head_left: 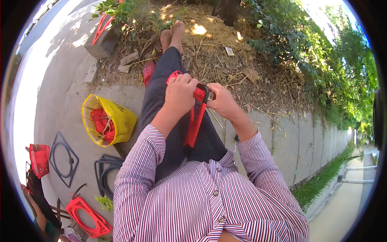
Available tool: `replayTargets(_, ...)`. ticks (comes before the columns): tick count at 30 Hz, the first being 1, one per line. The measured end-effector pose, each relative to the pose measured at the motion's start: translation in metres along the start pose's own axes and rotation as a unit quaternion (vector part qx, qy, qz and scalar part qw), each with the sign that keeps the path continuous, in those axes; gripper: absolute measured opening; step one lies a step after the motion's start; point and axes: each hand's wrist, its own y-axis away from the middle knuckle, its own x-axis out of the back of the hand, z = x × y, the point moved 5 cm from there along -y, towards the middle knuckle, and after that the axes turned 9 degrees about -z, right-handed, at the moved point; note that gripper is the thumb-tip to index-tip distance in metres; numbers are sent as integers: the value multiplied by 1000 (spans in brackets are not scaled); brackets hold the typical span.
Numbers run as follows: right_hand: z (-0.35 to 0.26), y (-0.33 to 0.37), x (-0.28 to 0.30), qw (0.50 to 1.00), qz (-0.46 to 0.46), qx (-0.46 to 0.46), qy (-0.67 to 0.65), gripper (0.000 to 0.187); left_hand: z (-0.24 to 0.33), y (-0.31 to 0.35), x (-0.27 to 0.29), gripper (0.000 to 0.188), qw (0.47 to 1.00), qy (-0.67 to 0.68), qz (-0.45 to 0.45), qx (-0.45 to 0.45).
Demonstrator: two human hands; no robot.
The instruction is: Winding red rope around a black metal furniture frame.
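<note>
Over my lap I hold a black frame [206, 96], partly wrapped in red cord [195, 126]; the wrapped side runs down toward my waist. My left hand [179, 93] is closed at its far left end, fingers curled over a bunch of red cord [173, 76]. More red cord shows between the two hands. My right hand [222, 101] pinches the black corner, thumb and fingers together. Whether cord also lies in that pinch is hidden.
To my left stands a yellow bucket-like bag [124, 121] holding red cord. Black frames [63, 159] and a red frame [88, 215] lie on the pavement. A concrete block [102, 42] sits far left. Dry straw [225, 68] and bushes [290, 44] lie ahead. Part of another person [36, 205] shows lower left.
</note>
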Motion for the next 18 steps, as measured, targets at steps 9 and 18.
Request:
replayTargets(9,6,9,1,993,38,14,114,39,19,15,9,24,988,120,90,-22)
replayTargets(18,-27,72,36,936,91,144,-307,48,24,44,-25,29,892,414,-78,161)
